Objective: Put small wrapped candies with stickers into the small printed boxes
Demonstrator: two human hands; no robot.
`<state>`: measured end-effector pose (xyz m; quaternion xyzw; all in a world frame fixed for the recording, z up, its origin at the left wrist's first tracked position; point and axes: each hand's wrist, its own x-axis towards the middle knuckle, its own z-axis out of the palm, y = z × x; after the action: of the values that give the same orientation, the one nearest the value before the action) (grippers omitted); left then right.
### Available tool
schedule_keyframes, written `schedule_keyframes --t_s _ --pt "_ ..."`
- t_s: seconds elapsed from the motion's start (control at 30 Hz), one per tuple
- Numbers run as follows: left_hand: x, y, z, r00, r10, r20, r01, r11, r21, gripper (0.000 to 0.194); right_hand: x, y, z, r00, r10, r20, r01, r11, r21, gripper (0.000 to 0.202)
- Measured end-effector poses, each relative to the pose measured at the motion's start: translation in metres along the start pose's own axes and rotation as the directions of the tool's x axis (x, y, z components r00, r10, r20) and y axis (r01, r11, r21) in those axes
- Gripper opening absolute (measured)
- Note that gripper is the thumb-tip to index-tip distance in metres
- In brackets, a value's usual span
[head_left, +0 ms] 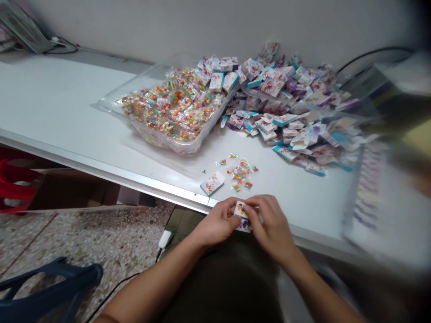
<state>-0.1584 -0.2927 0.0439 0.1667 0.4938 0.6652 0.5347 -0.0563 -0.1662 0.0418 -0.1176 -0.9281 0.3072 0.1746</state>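
Observation:
Just off the table's front edge, my left hand (pixel 220 223) and my right hand (pixel 269 220) both pinch a small white card (pixel 241 210) printed with yellow and purple oval shapes. My left thumb lies across its face, and my right fingers grip its right side, so part of it is covered. On the table beyond my hands lies a small pile of clear packets (pixel 240 170) with bright orange, green and yellow pieces inside. Left of the pile is a small open-ended box (pixel 213 184) with a hand picture on it.
A clear plastic tray (pixel 191 147) full of colourful packets stands on the white table (pixel 60 103). Right of it, many small printed boxes (pixel 286 121) are heaped up. A blurred sheet with coloured rows (pixel 367 193) is at the right, and a cardboard box (pixel 81 190) is below the table.

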Motion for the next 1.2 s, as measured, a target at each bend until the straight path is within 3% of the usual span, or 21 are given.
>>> schedule_keyframes --t_s 0.1,0.27,0.4,0.47,0.57,0.63,0.7,0.87,1.0,1.03,1.1,1.17,1.2 --pt "-0.002 0.001 0.001 0.999 0.018 -0.027 -0.018 1.000 0.022 0.026 0.002 0.001 0.000 0.998 -0.021 -0.067 0.020 1.000 -0.011 0.016" --pt "-0.002 -0.002 0.003 0.994 -0.018 -0.109 0.023 0.999 0.041 0.020 0.006 0.002 -0.007 0.996 0.089 0.017 -0.089 0.996 0.029 0.017" --pt "-0.006 -0.004 0.004 0.936 0.100 -0.339 -0.016 0.970 0.243 0.026 0.006 0.005 -0.012 0.986 0.145 -0.080 -0.144 0.989 0.015 0.013" --pt "-0.008 -0.004 0.006 0.930 0.039 -0.366 0.040 0.978 0.207 0.039 0.005 0.006 -0.013 0.989 0.070 -0.131 -0.073 0.997 -0.020 0.010" --pt "-0.006 -0.003 0.007 0.950 -0.208 -0.233 0.195 0.978 -0.076 0.059 0.003 0.003 -0.010 0.978 -0.170 -0.121 0.164 0.985 -0.058 0.008" --pt "-0.003 -0.003 0.007 0.945 -0.251 -0.208 0.204 0.953 -0.225 0.054 0.001 0.000 -0.007 0.947 -0.317 -0.051 0.316 0.948 -0.033 0.009" --pt "-0.001 -0.004 0.005 0.942 -0.231 -0.244 0.151 0.940 -0.305 0.043 0.000 -0.003 -0.005 0.934 -0.357 0.001 0.357 0.934 0.005 0.010" --pt "-0.005 -0.007 0.006 0.956 -0.069 -0.285 -0.009 0.965 -0.263 0.038 0.001 -0.005 -0.001 0.993 -0.116 -0.005 0.116 0.993 0.010 0.009" --pt "-0.007 -0.008 0.006 0.965 -0.015 -0.262 -0.043 0.976 -0.215 0.041 0.004 -0.003 0.005 0.976 0.187 -0.110 -0.173 0.977 0.121 0.025" --pt "-0.007 -0.008 0.005 0.960 -0.012 -0.281 -0.053 0.973 -0.223 0.041 0.005 -0.002 0.005 0.956 0.282 -0.081 -0.261 0.943 0.205 0.033" --pt "-0.006 -0.007 0.004 0.947 0.003 -0.322 -0.076 0.974 -0.213 0.041 0.005 -0.001 0.006 0.916 0.388 0.099 -0.395 0.833 0.388 0.038" --pt "-0.005 -0.006 0.002 0.937 0.040 -0.348 -0.096 0.985 -0.144 0.037 0.004 -0.001 0.006 0.892 0.376 0.253 -0.453 0.730 0.512 0.033" --pt "-0.005 -0.006 0.002 0.933 0.066 -0.353 -0.101 0.991 -0.083 0.034 0.003 -0.001 0.005 0.890 0.368 0.268 -0.455 0.706 0.542 0.030"
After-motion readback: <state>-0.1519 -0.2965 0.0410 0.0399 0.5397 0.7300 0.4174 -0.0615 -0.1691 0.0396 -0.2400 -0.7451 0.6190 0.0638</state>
